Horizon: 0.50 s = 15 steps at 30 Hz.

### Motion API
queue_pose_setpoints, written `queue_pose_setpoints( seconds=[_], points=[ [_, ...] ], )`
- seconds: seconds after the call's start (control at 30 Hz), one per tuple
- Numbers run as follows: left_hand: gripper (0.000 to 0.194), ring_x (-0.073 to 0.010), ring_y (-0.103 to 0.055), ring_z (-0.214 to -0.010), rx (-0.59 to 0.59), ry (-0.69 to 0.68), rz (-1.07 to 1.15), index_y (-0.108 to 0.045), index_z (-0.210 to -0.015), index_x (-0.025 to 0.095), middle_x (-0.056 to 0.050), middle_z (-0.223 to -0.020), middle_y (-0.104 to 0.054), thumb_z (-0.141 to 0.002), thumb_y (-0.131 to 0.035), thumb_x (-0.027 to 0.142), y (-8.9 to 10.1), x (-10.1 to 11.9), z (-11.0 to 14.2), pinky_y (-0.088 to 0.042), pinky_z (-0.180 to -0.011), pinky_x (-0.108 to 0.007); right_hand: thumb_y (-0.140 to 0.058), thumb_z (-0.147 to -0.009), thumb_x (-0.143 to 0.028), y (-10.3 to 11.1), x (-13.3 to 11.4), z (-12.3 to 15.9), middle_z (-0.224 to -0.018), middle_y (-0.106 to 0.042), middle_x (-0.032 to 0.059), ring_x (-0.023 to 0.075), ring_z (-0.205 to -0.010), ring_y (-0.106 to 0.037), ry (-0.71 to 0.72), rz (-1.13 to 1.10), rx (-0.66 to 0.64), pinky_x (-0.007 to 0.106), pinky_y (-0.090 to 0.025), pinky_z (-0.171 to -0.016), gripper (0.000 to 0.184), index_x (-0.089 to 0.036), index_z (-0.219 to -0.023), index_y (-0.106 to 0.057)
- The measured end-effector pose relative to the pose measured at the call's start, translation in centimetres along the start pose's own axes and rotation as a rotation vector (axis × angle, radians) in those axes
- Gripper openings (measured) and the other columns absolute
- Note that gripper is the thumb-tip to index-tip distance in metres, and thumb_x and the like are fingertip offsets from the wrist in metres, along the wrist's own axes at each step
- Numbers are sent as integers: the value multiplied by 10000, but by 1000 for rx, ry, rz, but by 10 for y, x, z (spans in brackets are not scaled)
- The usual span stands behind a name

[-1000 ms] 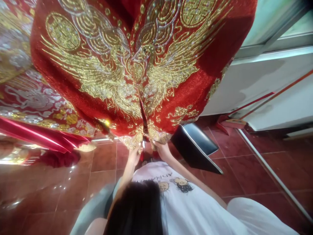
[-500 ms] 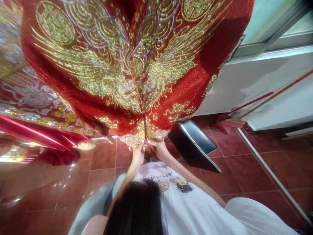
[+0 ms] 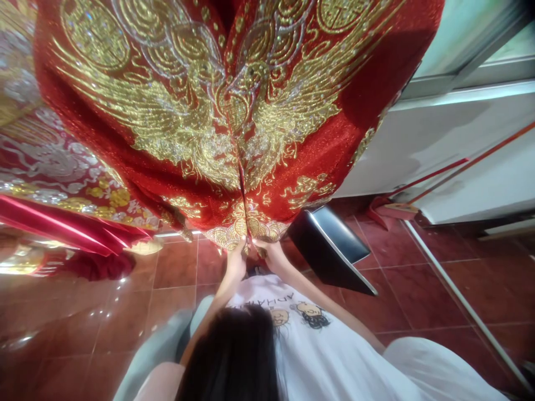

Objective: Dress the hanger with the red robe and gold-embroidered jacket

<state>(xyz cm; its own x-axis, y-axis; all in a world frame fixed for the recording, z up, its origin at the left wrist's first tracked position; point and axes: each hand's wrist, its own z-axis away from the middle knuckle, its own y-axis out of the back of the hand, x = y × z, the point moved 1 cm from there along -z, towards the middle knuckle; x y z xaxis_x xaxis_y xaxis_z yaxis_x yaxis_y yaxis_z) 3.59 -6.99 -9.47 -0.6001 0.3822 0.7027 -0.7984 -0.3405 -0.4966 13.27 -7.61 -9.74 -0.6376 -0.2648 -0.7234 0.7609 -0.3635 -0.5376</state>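
Observation:
A red garment (image 3: 175, 139) with dense gold and silver embroidery hangs in front of me, with a seam running down its middle to the hem. Both my hands are at the bottom of that seam. My left hand (image 3: 236, 263) pinches the hem on the left side of the seam, fingers closed. Close beside it, my right hand (image 3: 273, 255) grips the hem on the right side, fingers also closed. The fingertips are partly hidden in the cloth. My white printed T-shirt (image 3: 317, 345) and dark hair fill the bottom of the view.
A dark open case (image 3: 330, 250) stands on the red tile floor (image 3: 175, 278) just right of my hands. More red and gold embroidered cloths (image 3: 54, 167) lie at the left. At the right are a white wall (image 3: 451, 145), red sticks (image 3: 434, 175) and a white bar (image 3: 460, 289).
The two hem edges, slightly parted a second ago, now meet at the seam. My hands have drawn a little closer together; the garment has shifted slightly.

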Motion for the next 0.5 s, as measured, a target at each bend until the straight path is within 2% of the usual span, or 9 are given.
queue_pose_setpoints(
  seconds=[0.3,0.5],
  points=[
    [267,-165,-706,-842,-4,-20,33,-678,-1009,155,-64,-965,-744,-757,-750,206,0,1,0,-510,-969,-330,-805,-553,-237,-4,1,3,-581,-612,-3,152,-589,-588,4,-9,16,262,-468,-532,274,-168,-713,-594],
    [471,-220,-674,-1052,30,-106,28,-621,-1159,199,-64,-1116,-712,-718,-784,202,6,-4,-9,-482,-1026,-389,-823,-526,-257,-12,0,2,-621,-642,5,167,-631,-615,6,-23,51,267,-478,-540,322,-172,-750,-606]
  ],
)
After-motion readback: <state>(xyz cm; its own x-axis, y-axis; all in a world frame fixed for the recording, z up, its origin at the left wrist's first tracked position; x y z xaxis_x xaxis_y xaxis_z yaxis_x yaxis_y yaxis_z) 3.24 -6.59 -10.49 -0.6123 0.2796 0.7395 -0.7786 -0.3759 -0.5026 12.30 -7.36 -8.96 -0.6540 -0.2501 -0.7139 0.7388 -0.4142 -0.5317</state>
